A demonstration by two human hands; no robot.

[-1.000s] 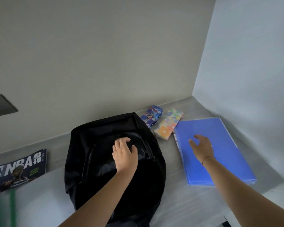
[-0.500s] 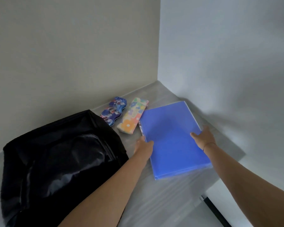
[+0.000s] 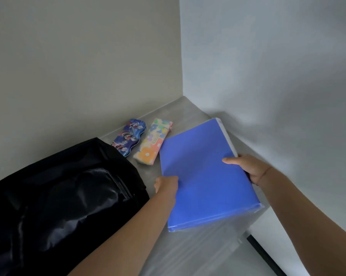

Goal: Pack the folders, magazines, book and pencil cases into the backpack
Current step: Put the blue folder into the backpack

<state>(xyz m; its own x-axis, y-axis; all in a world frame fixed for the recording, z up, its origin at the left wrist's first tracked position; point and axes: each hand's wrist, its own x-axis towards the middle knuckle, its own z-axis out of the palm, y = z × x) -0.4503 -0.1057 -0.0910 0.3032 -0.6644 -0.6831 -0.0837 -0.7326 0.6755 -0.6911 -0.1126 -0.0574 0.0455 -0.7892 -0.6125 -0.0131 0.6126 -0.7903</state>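
Blue folder (image 3: 204,176) held tilted over the grey table (image 3: 198,253), left hand (image 3: 166,185) gripping its left edge, fingers tucked underneath, right hand (image 3: 247,168) clamping its right edge, thumb on top, black backpack (image 3: 58,196) lying left, blue pencil case (image 3: 129,139) and floral pencil case (image 3: 153,142) by the wall

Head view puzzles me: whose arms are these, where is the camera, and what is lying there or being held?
There is no machine here. The arms belong to a person, and the camera is worn on that person's head, looking forward and down, so you see roughly what they see.

The left hand grips the left edge of a blue folder. The right hand grips its right edge, thumb on top. The folder looks tilted, as if being lifted.

On the grey table, in a corner between two walls, a black backpack lies to the left. Beside it, nearer the wall, are a blue pencil case and a flowered pencil case, side by side.
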